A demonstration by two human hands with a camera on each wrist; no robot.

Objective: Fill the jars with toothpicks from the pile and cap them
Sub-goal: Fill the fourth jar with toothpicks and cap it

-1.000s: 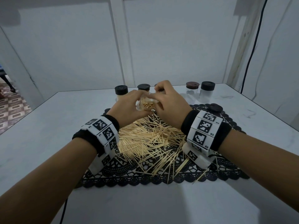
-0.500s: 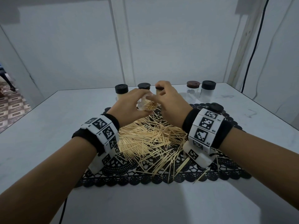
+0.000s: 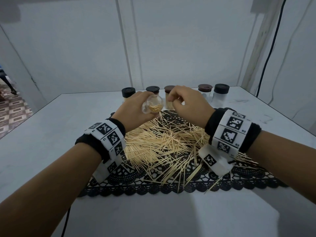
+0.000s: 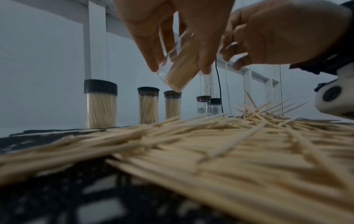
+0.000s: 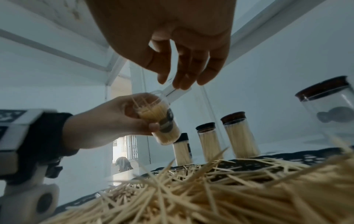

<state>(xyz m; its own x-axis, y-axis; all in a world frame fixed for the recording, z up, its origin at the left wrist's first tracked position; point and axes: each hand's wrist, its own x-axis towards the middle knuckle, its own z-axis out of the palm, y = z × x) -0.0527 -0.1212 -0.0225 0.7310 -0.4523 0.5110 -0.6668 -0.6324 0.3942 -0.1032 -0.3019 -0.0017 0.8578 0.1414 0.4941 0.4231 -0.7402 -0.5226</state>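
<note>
My left hand (image 3: 135,109) grips a clear uncapped jar (image 3: 152,106) partly filled with toothpicks, held tilted above the far side of the pile, its mouth toward me. The same jar (image 4: 180,72) shows between the fingers in the left wrist view, and as jar (image 5: 162,125) in the right wrist view. My right hand (image 3: 172,101) hovers just right of the jar mouth, fingertips drawn together. A thin pale streak there may be a toothpick; I cannot tell. The loose toothpick pile (image 3: 164,142) spreads over a black lace mat (image 3: 153,187).
Three capped jars full of toothpicks (image 3: 128,94) (image 3: 152,90) (image 3: 169,95) stand in a row behind the hands. Two capped empty jars (image 3: 205,90) (image 3: 220,95) stand at the back right. The white table (image 3: 51,134) extends around the mat; walls close behind.
My right hand has drawn back to the right, away from the jar mouth. The left hand has lifted the jar and tipped its mouth toward me.
</note>
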